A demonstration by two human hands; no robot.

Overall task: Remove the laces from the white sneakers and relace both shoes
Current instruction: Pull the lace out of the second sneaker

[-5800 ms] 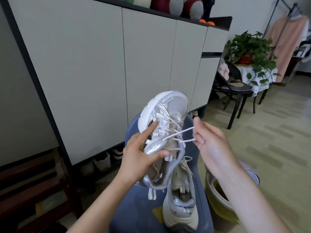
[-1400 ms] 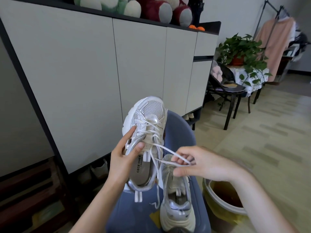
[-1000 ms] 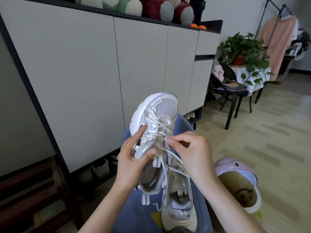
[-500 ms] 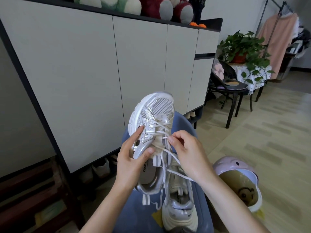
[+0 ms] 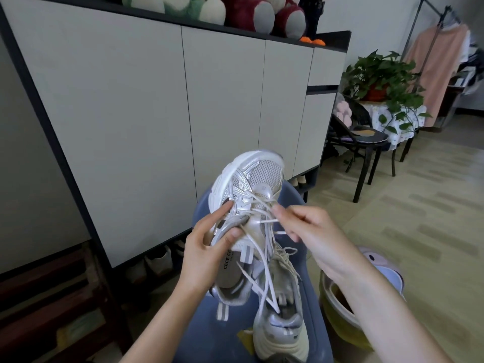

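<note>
Pale cabinet (image 5: 146, 121) with plush toys (image 5: 248, 11) on top beyond the fingers; right of them, a black chair (image 5: 366, 142), potted plant (image 5: 382, 74) and tiled floor (image 5: 429, 210).

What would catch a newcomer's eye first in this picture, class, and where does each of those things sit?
First, the white sneaker held up mid-frame, toe pointing away, gripped at its side by the left hand. Next, the right hand just right of it, pinching a loose white lace that trails down toward the second sneaker resting on the blue seat below. Behind, plush toys line the top of the pale cabinet.
</note>
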